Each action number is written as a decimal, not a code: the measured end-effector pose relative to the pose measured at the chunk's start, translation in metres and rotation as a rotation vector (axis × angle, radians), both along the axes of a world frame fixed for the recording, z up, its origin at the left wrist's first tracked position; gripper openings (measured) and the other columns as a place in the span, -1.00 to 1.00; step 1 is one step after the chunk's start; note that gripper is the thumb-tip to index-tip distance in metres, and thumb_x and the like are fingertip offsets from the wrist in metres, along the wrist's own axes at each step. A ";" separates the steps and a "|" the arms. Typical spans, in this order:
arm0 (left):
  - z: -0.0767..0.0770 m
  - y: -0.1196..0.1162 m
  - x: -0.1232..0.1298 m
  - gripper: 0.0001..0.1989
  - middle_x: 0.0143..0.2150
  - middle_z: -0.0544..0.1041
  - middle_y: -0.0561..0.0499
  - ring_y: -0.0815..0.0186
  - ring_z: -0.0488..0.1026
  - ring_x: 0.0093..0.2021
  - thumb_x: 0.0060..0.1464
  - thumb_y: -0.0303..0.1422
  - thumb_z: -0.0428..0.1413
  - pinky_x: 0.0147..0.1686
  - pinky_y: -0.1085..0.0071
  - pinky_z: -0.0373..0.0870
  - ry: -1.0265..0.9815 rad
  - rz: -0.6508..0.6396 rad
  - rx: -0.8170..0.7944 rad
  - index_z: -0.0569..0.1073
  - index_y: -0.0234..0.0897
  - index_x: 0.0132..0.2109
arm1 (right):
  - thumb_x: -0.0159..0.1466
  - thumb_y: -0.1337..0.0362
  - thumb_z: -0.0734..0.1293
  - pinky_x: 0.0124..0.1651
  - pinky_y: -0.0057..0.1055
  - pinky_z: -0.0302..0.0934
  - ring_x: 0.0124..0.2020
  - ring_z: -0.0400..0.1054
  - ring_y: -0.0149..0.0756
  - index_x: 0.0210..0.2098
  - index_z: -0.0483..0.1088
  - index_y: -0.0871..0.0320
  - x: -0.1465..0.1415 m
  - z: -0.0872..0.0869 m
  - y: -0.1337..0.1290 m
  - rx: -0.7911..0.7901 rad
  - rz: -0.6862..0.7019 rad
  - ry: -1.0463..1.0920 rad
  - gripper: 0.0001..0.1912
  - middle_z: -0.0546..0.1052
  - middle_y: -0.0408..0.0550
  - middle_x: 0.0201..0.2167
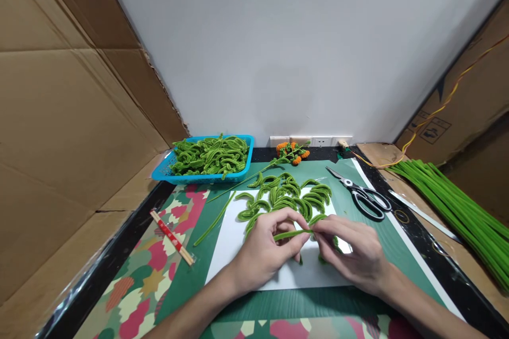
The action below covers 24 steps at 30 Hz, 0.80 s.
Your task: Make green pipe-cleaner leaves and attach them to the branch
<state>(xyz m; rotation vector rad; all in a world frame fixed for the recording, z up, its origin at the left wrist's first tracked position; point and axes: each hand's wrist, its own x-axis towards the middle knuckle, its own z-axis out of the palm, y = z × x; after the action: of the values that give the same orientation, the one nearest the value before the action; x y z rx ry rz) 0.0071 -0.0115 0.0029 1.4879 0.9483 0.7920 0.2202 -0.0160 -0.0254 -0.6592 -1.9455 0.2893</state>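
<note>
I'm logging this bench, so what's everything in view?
Basket: one, blue, back left
Paper: one, white, centre
Fuzzy curls: many, green, in basket, on paper
Held stem: one, green, centre
Flower sprig: one, orange and green, back
Loose stem: one, green, centre left
Scissors: one pair, black and grey, right
Bundled stems: many, green, far right
Flat strip: one, whitish, right
Chopsticks: one packet, tan and red, left
Covering: count unclear, green and patterned, beneath
Tabletop: one, black, edges
Sockets: several, white, back
Wire: one twisted, yellow and red, right
Cardboard: several panels, brown, sides
Wall: one, grey, back
Left hand: one, bare, centre
Right hand: one, bare, centre right
</note>
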 end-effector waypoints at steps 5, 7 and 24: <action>0.004 0.002 0.000 -0.87 -0.46 0.53 0.13 0.42 0.51 -0.47 0.29 -0.32 0.27 -0.33 0.52 0.40 -0.010 -0.022 -0.024 0.54 -0.29 -0.13 | 0.37 0.55 0.32 -0.42 -0.47 0.25 -0.47 0.36 -0.38 -0.06 0.47 0.15 0.001 0.004 -0.001 -0.052 0.042 0.011 -0.76 0.51 -0.12 -0.43; 0.008 0.003 -0.002 -0.86 -0.41 0.54 0.10 0.42 0.52 -0.47 0.27 -0.31 0.28 -0.34 0.51 0.42 -0.005 -0.037 -0.030 0.56 -0.31 -0.15 | 0.36 0.56 0.32 -0.41 -0.47 0.25 -0.47 0.37 -0.38 -0.06 0.47 0.13 0.002 0.004 0.000 -0.082 0.079 0.027 -0.74 0.51 -0.13 -0.42; 0.013 0.010 -0.011 -0.87 -0.37 0.55 0.05 0.37 0.49 -0.43 0.26 -0.32 0.24 -0.35 0.50 0.40 0.176 -0.096 -0.002 0.59 -0.31 -0.17 | 0.50 0.45 0.22 -0.44 -0.45 0.20 -0.48 0.36 -0.37 -0.05 0.46 0.20 0.012 -0.008 0.007 0.032 0.071 -0.292 -0.81 0.50 -0.09 -0.40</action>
<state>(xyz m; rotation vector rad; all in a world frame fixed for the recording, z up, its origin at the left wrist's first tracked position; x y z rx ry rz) -0.0039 -0.0016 0.0163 1.6088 0.9998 0.5979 0.2322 -0.0089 -0.0339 -0.6396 -2.2516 0.2136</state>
